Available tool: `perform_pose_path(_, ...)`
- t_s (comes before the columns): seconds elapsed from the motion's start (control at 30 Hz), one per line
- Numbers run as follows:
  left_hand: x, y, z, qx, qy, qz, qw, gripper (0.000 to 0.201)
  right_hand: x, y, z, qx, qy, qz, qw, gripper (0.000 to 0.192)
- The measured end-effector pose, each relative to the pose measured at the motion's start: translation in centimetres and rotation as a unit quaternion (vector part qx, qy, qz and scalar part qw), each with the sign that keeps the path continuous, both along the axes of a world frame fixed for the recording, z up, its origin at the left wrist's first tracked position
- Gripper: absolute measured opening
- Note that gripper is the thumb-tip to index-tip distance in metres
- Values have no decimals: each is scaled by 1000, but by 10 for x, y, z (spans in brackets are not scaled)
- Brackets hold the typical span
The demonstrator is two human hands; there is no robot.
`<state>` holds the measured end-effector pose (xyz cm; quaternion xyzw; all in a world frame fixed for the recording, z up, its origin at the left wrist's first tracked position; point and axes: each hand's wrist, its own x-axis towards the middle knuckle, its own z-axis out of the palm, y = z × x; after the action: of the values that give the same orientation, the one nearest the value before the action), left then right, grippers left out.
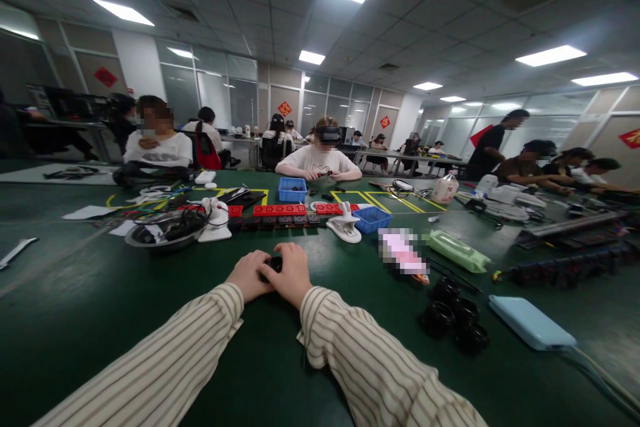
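Note:
My left hand [249, 274] and my right hand [293, 274] meet on the green table [100, 307], both closed around a small black part [273, 264] that shows only between the fingers. Striped sleeves cover both forearms. A row of red and black blocks [280, 214] lies farther out on the table, beyond my hands. To the right of my right arm sits a cluster of black rings [453, 317].
A metal bowl with cables [163, 230] is at the left, two blue bins [293, 189] [373, 219] and a white clip [345, 227] ahead. A green pouch [457, 251] and light blue power bank [531, 323] lie right. A person [320, 159] sits opposite; others work around.

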<state>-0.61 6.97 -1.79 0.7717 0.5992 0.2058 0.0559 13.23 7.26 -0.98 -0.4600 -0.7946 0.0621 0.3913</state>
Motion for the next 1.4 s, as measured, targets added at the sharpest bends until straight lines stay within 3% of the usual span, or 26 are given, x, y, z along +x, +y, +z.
perform_pose_path(0.1,1,-1,1,-1,2,0,1000,33,0,1,0,-4,-22,6,1000,25)
perform_pose_path(0.2,-4,2,-2,9,-26,-19,999,34,0,1,-1,-5,-7,59,998,17)
perform_pose_path(0.33,-12,9,-9,0,-57,-59,997,38,0,2,-4,-7,61,143,988,41)
perform_pose_path(0.43,-14,11,-13,-14,-51,-66,996,44,0,2,-4,-7,62,169,984,53)
perform_pose_path(0.6,-9,6,-9,0,-35,-52,998,54,0,0,2,-8,49,105,993,48)
perform_pose_path(0.73,-4,1,0,-13,-11,9,1000,43,-1,0,1,-17,40,47,998,50)
perform_pose_path(0.83,0,-1,5,-14,28,19,999,34,-1,2,-2,-14,38,29,999,48)
perform_pose_path(0.97,0,-1,5,-10,38,2,999,30,-1,3,-3,-16,30,36,999,32)
perform_pose_path(1.07,-5,2,0,-4,12,-27,1000,32,-1,4,-3,-15,40,81,996,23)
perform_pose_path(1.23,-13,10,-8,-10,-19,-65,998,40,0,3,-3,-6,52,161,986,43)
perform_pose_path(1.4,-11,8,-7,-9,-10,-63,998,51,1,1,0,3,37,107,994,48)
